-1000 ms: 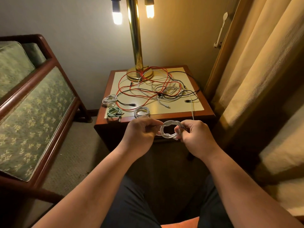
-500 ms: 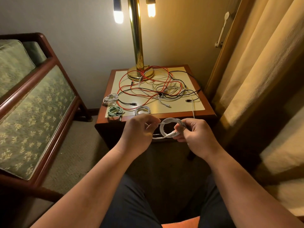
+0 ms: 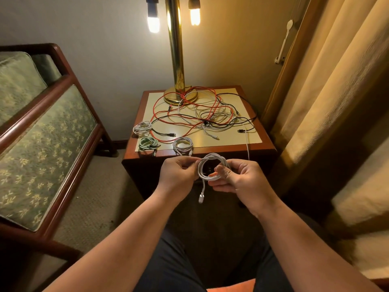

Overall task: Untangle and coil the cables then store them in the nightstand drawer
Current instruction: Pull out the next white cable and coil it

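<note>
Connector (image 3: 201, 199) now dangling, right hand (image 3: 240, 178) gripping coil (image 3: 212, 157)

Dim, warm light comes from two lit bulbs (image 3: 153, 24) either side of the brass lamp post (image 3: 174, 49). Both bulbs burn out to white glare, and a bright streak runs down the post. Below the lamp the nightstand top (image 3: 227, 140) is evenly lit. Far below it, the foreground sinks into shadow. Straight edges bow outward away from the lamp.
</note>
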A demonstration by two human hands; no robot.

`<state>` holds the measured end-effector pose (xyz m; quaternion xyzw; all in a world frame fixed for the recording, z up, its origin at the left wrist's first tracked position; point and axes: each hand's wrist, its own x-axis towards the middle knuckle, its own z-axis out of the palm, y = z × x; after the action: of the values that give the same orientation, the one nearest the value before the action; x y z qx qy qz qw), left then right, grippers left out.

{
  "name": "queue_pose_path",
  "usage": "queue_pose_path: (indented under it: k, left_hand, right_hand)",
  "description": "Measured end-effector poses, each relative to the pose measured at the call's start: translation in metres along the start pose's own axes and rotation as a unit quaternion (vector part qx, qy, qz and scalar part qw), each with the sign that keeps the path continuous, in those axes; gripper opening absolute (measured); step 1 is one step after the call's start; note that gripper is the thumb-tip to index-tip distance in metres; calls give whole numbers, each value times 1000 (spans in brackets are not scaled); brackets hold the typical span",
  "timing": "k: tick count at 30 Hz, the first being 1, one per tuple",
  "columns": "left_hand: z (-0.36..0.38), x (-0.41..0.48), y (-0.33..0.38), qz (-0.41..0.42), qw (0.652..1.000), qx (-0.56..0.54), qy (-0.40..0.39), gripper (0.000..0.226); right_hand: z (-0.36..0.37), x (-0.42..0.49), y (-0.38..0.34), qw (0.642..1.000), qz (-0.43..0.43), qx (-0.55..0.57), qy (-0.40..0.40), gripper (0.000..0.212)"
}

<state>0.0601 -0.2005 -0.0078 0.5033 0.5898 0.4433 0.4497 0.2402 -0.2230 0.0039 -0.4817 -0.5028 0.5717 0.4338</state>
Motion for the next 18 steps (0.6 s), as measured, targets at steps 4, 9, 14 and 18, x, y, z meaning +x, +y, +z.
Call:
queue_pose_path:
  k: [4, 9, 14, 18]
  left_hand:
    - [5, -9, 19, -155, 960, -228, -35, 18]
    - [2, -10, 24, -103, 961, -249, -54, 42]
    - [1, -9, 20, -22, 991, -123, -53, 41]
    - [0, -9, 21, -54, 981, -141, -122, 41]
  right_hand:
    - [5, -2, 1, 999, 6, 27, 24, 21]
    - [7, -1, -4, 997, 11, 45, 57, 14]
    - [6, 4, -4, 995, 32, 40, 80, 11]
    - [4, 7, 0, 993, 37, 12, 114, 13]
